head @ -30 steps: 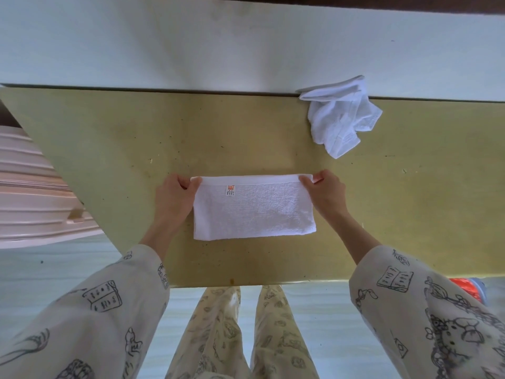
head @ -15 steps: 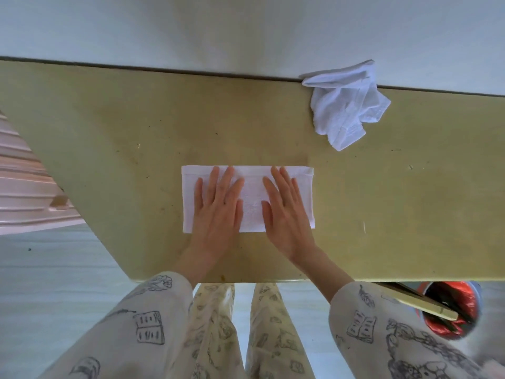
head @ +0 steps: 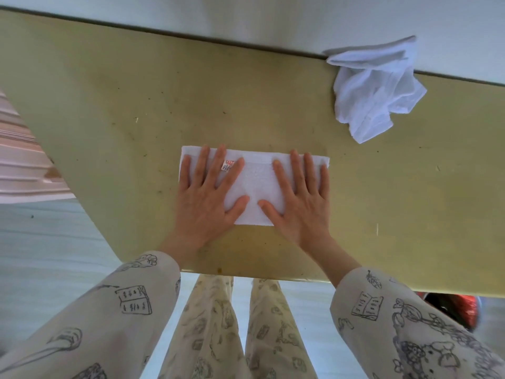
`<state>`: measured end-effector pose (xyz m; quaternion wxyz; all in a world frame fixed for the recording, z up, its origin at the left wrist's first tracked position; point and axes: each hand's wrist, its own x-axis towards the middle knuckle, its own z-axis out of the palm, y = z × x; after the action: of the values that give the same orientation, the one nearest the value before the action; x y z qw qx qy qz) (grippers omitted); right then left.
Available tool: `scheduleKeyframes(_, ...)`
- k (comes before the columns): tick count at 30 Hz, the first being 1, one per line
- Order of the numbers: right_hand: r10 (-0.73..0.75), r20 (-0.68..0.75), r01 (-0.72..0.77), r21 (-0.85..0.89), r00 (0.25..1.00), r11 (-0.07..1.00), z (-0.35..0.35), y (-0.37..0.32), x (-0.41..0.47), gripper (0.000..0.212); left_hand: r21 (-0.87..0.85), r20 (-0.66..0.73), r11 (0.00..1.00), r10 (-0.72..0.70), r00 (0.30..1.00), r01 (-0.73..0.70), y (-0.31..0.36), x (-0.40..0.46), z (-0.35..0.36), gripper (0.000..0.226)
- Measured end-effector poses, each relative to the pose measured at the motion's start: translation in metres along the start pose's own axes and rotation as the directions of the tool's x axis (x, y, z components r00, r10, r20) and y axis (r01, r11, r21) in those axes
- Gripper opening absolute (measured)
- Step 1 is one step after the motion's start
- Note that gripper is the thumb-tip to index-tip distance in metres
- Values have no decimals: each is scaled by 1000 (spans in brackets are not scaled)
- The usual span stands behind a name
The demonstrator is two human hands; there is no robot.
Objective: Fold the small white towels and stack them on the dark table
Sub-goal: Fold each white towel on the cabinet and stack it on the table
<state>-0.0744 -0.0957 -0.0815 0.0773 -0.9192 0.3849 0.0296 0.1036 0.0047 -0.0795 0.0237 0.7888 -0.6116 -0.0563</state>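
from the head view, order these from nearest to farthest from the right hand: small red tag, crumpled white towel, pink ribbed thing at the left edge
1. Small red tag on the folded white towel, left of the right hand.
2. Crumpled white towel, far right corner.
3. Pink ribbed thing, off the table's left.

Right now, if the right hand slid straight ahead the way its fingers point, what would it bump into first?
Probably nothing on the table: the right hand points past the crumpled towel, toward the pale wall behind.

Two white towels (head: 255, 187) (head: 374, 88), two hands (head: 206, 198) (head: 300, 201), one table (head: 109, 105).
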Motion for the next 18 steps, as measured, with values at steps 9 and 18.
scheduleKeyframes(9,17,44,-17,-1,999,1000,-4,-2,1,77,40,56,998,49,997,-52,-3,0,-2,73)
scheduleKeyframes(18,45,-11,-43,146,999,988,-10,-9,2,71,-355,-26,751,-604,797,557,6,-30,-29,49)
